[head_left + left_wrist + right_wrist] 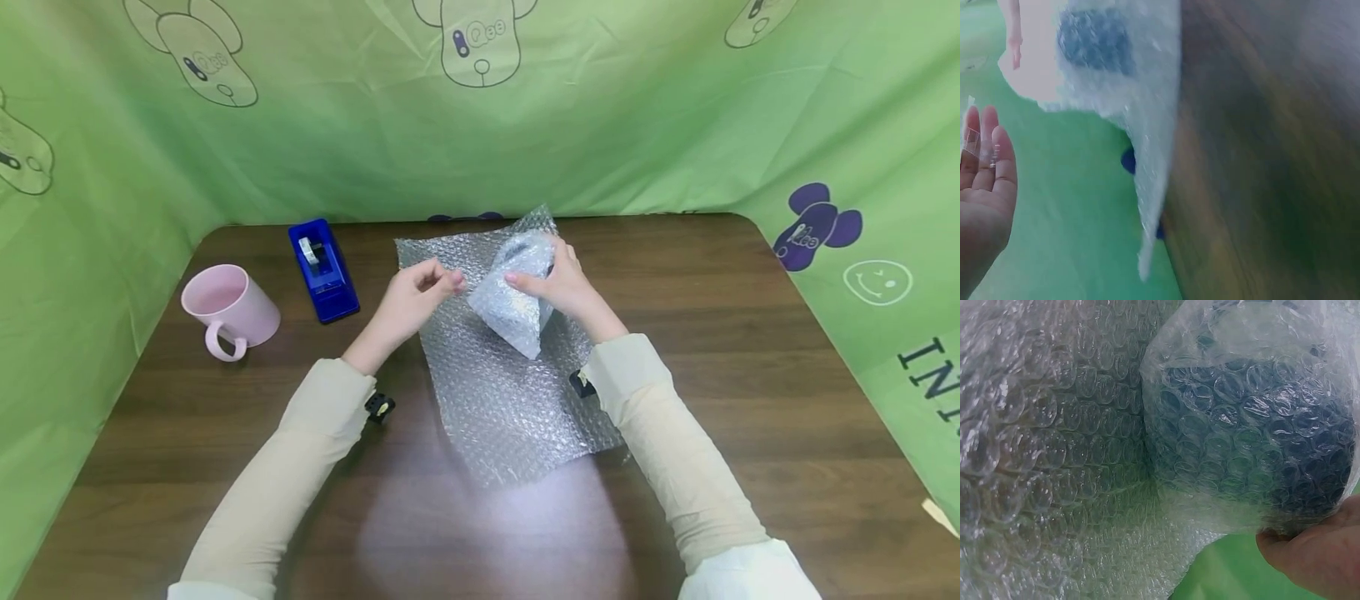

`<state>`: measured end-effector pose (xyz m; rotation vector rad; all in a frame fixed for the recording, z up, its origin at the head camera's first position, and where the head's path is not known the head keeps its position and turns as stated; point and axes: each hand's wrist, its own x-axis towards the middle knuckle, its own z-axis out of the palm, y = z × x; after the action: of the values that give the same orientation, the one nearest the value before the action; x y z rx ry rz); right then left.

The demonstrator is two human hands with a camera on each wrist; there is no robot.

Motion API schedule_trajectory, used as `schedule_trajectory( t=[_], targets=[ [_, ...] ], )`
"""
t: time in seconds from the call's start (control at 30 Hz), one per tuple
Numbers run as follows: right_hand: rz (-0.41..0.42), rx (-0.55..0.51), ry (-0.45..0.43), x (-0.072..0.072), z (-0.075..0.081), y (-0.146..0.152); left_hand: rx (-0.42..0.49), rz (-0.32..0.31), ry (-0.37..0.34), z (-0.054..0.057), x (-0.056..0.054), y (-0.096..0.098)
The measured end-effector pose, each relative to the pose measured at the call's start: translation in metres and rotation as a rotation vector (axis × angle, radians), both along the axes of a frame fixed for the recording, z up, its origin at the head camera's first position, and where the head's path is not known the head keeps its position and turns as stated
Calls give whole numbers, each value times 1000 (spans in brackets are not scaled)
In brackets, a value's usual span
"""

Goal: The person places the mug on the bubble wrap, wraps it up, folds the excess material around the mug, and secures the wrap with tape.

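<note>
My right hand [562,287] grips a bundle of bubble wrap [517,283], thumb on the near side. A dark blue patch shows through the bundle's layers [1247,437] in the right wrist view; what is inside cannot be told. Beneath it a larger sheet of bubble wrap [495,408] lies flat on the table. Just left of the bundle and apart from it, my left hand [416,296] pinches a small strip of clear tape [974,145] at its fingertips. The left wrist view shows that hand's fingers beside the bundle.
A blue tape dispenser [324,271] stands at the back left of the wooden table [750,375]. Further left is a pink mug [240,308] with its handle toward the front. Green printed cloth [637,125] hangs behind and at both sides.
</note>
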<state>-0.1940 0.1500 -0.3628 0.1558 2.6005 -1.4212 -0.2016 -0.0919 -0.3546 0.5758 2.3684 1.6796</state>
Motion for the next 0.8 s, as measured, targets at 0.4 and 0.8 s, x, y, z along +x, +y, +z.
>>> schedule_trajectory(
  t=[0.4, 0.8],
  targets=[
    [8, -9, 8, 0, 2, 0, 188, -178, 35, 8, -4, 50],
    [16, 17, 25, 0, 1, 0, 42, -180, 47, 2, -16, 68]
  ],
)
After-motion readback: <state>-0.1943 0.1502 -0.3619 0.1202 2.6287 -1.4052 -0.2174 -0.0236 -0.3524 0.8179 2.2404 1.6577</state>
